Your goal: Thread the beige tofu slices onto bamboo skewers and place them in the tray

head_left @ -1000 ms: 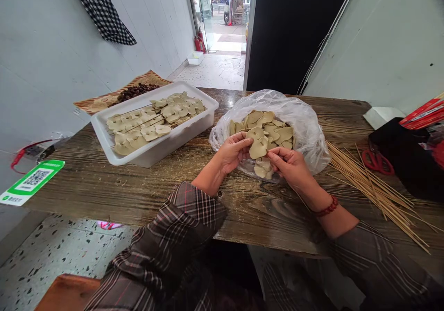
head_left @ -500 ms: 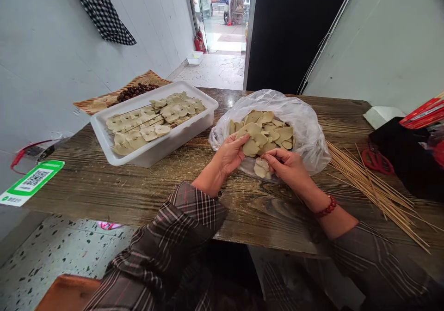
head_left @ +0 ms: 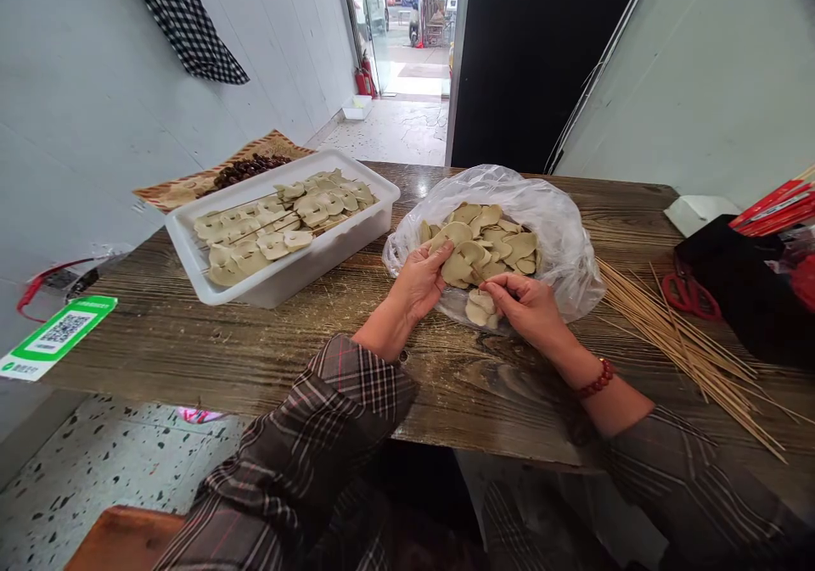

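Observation:
A clear plastic bag [head_left: 566, 232] lies open on the wooden table, full of flat, pale beige-green slices [head_left: 503, 236]. At the bag's near left side my left hand [head_left: 420, 282] pinches one or more of these slices between thumb and fingers. Just to its right, my right hand [head_left: 525, 304] is closed on a thin wooden skewer, mostly hidden by the fingers. A few slices [head_left: 482, 308] sit below and between the hands. To the left stands a white tray [head_left: 311, 274] holding several skewers threaded with similar slices [head_left: 245, 223].
Loose wooden skewers [head_left: 688, 350] are spread on the table [head_left: 255, 355] at the right, beside red scissors [head_left: 691, 293] and a black holder [head_left: 732, 274]. Dark red pieces [head_left: 251, 168] lie on patterned paper behind the tray. A green QR card [head_left: 60, 333] is at the left edge.
My left hand and its slices have shifted very slightly left and tilted a little. My right hand has hardly moved.

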A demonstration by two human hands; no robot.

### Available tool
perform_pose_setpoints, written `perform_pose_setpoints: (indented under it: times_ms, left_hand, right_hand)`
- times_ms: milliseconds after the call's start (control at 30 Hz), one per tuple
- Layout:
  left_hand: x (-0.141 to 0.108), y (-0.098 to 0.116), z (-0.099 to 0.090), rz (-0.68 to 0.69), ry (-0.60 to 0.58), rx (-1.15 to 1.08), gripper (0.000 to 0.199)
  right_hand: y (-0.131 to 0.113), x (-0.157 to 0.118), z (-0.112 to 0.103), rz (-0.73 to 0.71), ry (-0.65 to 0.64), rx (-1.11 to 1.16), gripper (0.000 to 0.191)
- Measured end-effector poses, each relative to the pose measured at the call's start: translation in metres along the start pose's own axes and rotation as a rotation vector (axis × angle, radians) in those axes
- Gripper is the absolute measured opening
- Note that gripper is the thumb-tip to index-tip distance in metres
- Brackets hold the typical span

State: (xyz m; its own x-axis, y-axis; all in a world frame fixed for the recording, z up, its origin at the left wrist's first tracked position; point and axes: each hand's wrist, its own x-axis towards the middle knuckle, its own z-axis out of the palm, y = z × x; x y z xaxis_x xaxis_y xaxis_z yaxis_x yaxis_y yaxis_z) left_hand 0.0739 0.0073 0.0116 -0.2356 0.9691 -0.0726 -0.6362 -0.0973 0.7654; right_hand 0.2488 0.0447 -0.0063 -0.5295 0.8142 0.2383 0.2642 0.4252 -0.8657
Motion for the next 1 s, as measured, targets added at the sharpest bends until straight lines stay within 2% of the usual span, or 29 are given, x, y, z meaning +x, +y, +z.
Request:
perform_pose_setpoints:
  times_ms: [367,433,533,667,767,867,1000]
  left_hand:
    - [-0.002,-0.019,0.002,-0.022,-0.136,0.107,0.041]
    - [0.000,-0.017,-0.002,0.008,-0.128,0.159,0.043]
    - [0.005,-0.012,-0.009,0.114,-0.038,0.287,0.039]
    - [0.014,-0.008,-0.020,0.281,0.064,0.588,0.022]
    - [0.018,-0.008,-0.026,0.445,0.087,0.972,0.011]
    - [0.019,-0.007,-0.029,0.559,0.074,1.358,0.016]
    - [0.020,-0.008,-0.029,0.597,0.036,1.668,0.022]
  right_hand:
    - [0.006,0.003,-0.003,-0.013,0.018,0.019,0.030]
    - [0.008,0.005,-0.007,-0.017,0.051,0.032,0.029]
    - [0.012,0.009,-0.015,-0.011,0.167,0.094,0.028]
    - [0.016,0.014,-0.024,-0.003,0.313,0.204,0.027]
    - [0.016,0.015,-0.026,-0.005,0.333,0.252,0.027]
    - [0.014,0.014,-0.025,-0.010,0.315,0.240,0.026]
    - [0.012,0.014,-0.022,-0.005,0.299,0.199,0.028]
